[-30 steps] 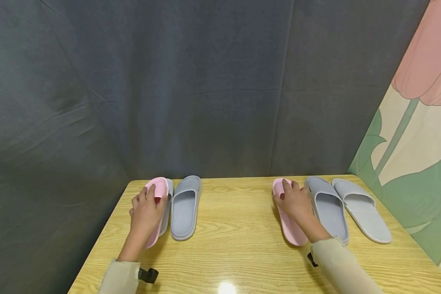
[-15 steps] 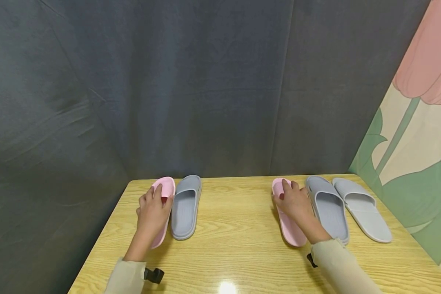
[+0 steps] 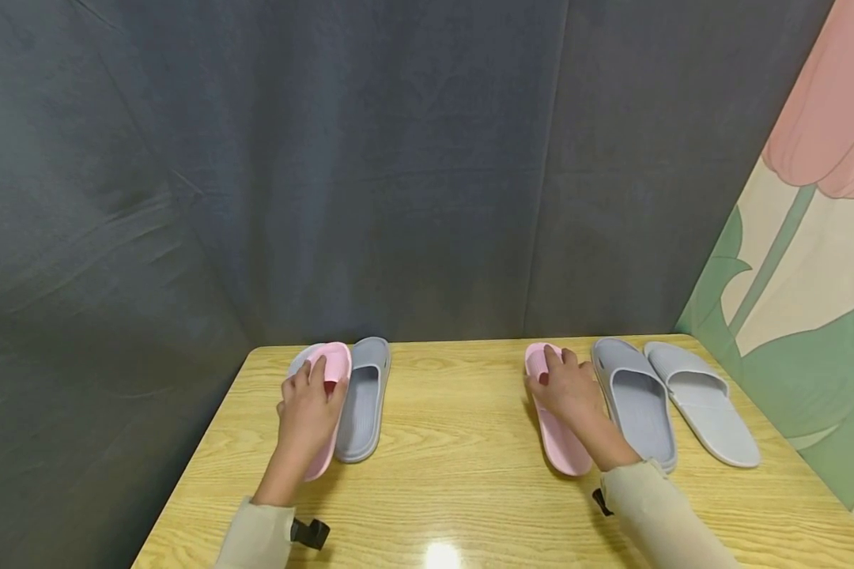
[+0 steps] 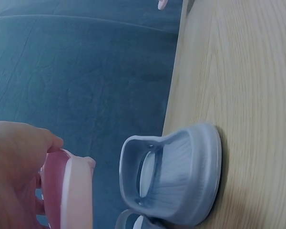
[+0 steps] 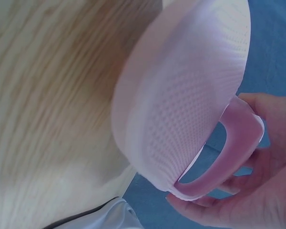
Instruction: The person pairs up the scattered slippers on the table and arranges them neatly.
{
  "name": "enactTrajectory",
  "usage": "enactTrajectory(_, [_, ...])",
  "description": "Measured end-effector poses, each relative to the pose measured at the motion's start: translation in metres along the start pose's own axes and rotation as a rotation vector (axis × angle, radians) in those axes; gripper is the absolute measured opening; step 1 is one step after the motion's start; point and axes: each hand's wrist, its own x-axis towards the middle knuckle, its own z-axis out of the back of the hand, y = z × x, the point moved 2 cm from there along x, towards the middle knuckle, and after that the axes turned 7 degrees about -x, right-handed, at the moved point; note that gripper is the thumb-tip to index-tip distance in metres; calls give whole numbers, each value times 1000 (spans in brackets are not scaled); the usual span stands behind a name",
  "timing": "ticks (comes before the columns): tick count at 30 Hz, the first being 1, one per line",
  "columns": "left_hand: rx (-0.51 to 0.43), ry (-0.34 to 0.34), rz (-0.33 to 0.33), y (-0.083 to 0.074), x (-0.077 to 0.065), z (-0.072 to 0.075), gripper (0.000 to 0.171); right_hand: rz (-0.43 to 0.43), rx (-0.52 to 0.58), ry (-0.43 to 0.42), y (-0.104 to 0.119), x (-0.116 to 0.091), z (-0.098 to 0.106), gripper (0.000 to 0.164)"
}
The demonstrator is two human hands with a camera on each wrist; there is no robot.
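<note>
My left hand (image 3: 309,407) grips a pink slipper (image 3: 338,359) by its strap, thumb on one side and fingers on the other. In the left wrist view this pink slipper (image 4: 78,191) is apart from the blue-grey slipper (image 4: 205,167) on the table. From the head it overlaps that slipper and a pale grey slipper (image 3: 299,360), which it mostly hides. At the right, my right hand (image 3: 571,393) pinches the strap of the other pink slipper (image 3: 565,446). The right wrist view shows its dotted footbed (image 5: 181,95) tilted, close over the wood.
Right of my right hand lie a blue-grey slipper (image 3: 636,407) and a pale grey slipper (image 3: 715,423), side by side on the wooden table (image 3: 455,442). A dark curtain (image 3: 398,174) hangs along the back edge. A tulip-patterned wall (image 3: 818,316) borders the right side.
My left hand has moved right with its pink slipper, across the pale grey slipper, whose left side now shows, toward the blue-grey one. My right hand and its slipper have barely moved.
</note>
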Motion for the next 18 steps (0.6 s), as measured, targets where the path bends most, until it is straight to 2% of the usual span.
enactTrajectory(8, [-8,-15,-25,-8,-2,-6,64,-14,13,9,2,-1,1,75])
enactTrajectory(18, [-9,10,-29,-16,-3,-16,65,-16,22,13,4,-1,0,75])
